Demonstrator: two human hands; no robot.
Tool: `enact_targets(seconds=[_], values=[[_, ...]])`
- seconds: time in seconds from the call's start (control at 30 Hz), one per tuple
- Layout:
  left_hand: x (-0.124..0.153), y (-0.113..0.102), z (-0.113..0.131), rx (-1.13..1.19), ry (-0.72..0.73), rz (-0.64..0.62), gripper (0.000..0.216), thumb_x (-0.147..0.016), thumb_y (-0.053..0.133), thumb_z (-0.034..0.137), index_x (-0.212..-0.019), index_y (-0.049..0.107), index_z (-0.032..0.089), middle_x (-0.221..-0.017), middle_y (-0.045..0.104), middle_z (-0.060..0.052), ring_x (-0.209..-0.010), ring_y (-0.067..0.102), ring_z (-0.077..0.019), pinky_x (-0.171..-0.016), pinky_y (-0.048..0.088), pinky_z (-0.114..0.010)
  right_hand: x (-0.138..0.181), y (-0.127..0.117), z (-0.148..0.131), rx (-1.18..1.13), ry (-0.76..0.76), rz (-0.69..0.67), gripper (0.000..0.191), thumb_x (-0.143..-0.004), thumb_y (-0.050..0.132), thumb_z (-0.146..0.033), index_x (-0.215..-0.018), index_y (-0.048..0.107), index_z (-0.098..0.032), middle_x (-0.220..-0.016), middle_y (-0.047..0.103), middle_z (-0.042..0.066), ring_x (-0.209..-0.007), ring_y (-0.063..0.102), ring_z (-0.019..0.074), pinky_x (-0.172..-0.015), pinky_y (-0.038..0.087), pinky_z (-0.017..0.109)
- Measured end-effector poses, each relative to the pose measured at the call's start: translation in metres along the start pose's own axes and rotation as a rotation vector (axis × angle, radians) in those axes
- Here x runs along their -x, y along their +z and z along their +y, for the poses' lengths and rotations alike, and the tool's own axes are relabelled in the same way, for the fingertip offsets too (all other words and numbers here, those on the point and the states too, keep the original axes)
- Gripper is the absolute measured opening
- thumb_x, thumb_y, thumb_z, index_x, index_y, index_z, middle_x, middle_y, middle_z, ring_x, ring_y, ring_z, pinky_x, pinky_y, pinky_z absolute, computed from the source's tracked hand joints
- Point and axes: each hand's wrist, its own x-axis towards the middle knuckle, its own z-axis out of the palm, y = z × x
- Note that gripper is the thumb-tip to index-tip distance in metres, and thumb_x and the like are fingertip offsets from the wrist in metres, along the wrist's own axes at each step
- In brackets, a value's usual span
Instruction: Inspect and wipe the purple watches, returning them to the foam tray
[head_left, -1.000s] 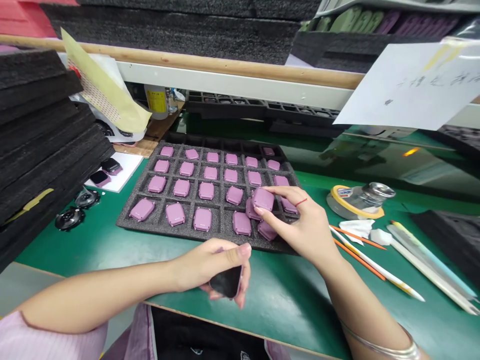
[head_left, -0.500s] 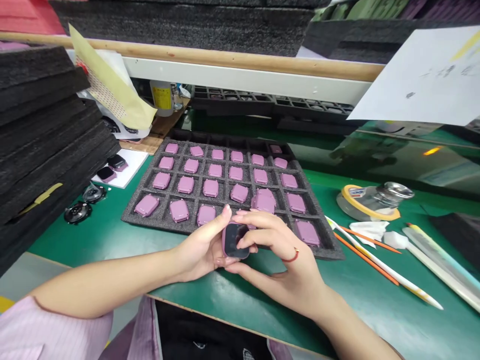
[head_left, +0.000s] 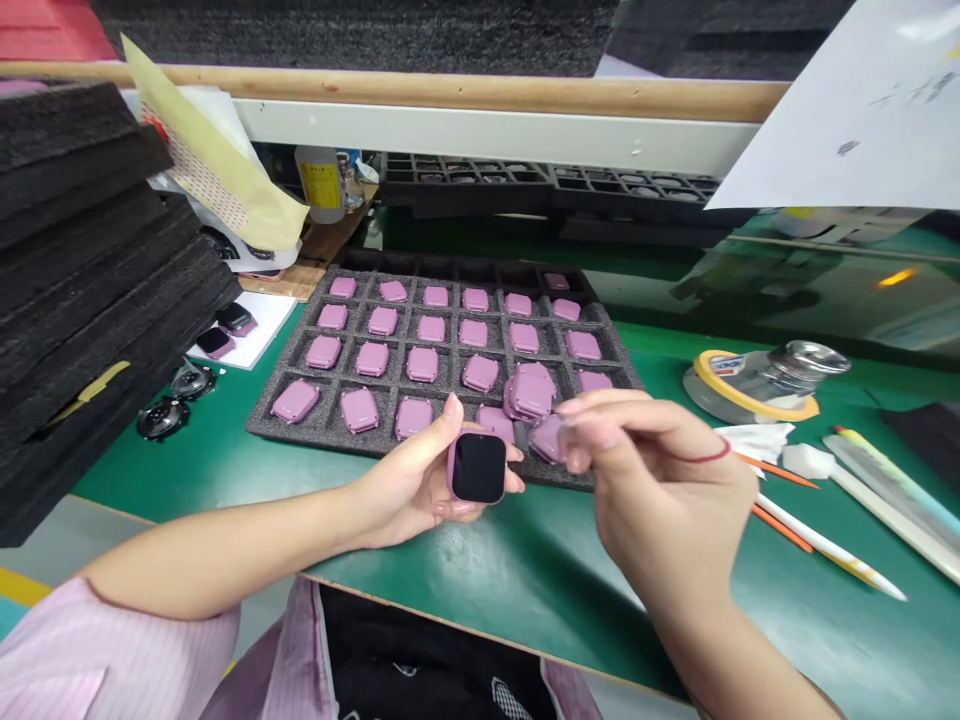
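Observation:
A smartwatch case point(head_left: 478, 468) with a black screen and purple frame faces up in my left hand point(head_left: 409, 490), whose thumb and fingers grip its sides. My right hand point(head_left: 652, 470) is raised over the tray's front right part, fingertips drawn together in a pinch and slightly blurred. What they hold, if anything, I cannot make out. Just beside those fingertips a purple watch case point(head_left: 546, 440) sits in the tray. The black foam tray point(head_left: 300, 437) carries rows of purple watch cases lying back up. One case point(head_left: 531, 390) appears stacked on another.
Stacked black foam trays point(head_left: 75, 250) rise at left. Round watches point(head_left: 163, 418) and two square watches lie nearby. At right are a glass jar with a metal top point(head_left: 795, 370), a tape roll point(head_left: 750, 405), orange sticks point(head_left: 784, 525) and a white pen-like tool point(head_left: 847, 565). A shelf crosses above.
My right hand has left the watch's screen and moved right, over the tray's front edge. The watch stays in my left hand, its screen now uncovered. The camera view has shifted slightly.

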Motion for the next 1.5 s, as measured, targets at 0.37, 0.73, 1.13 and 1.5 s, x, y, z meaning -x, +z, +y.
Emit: enact_targets(seconds=[0.37,0.73,1.13,1.5], values=[[0.003,0.001,0.004,0.045,0.015,-0.056,0.058,-0.074,0.075,0.069,-0.089,0.074,0.013,-0.076,0.073,-0.006,-0.041,0.043,-0.0039,-0.044,0.023,-0.020,0.000,-0.007,0.004,-0.163,0.172,-0.039,0.011,-0.090,0.073,-0.025,-0.100,0.073,-0.029,-0.106,0.079,0.002,-0.097,0.078,0.0206,-0.092,0.066,0.037],[0.005,0.000,0.002,0.028,-0.006,-0.052,0.059,-0.074,0.072,0.072,-0.082,0.060,0.014,-0.061,0.054,0.003,-0.043,0.038,-0.0037,-0.044,0.023,-0.018,0.013,-0.020,-0.008,0.344,-0.528,-0.391,0.056,-0.084,0.073,-0.005,-0.131,0.065,-0.034,-0.112,0.078,0.003,-0.097,0.076,0.0267,-0.081,0.067,0.046],[0.005,0.000,-0.003,-0.114,0.066,0.007,0.062,-0.072,0.070,0.077,-0.081,0.057,0.016,-0.060,0.045,0.006,-0.044,0.031,-0.0040,-0.040,0.019,-0.019,0.013,-0.003,-0.003,0.467,-0.609,-0.407,0.054,-0.083,0.081,-0.032,-0.133,0.061,-0.028,-0.089,0.075,0.003,-0.077,0.069,0.0223,-0.069,0.060,0.040],[0.002,0.002,-0.002,-0.077,0.058,0.019,0.058,-0.079,0.066,0.073,-0.085,0.060,0.016,-0.077,0.066,-0.003,-0.044,0.044,-0.0058,-0.037,0.021,-0.021,0.010,-0.004,-0.003,0.308,-0.278,-0.446,0.054,-0.079,0.084,-0.043,-0.125,0.060,-0.029,-0.095,0.071,0.004,-0.086,0.066,0.0227,-0.078,0.057,0.039]])
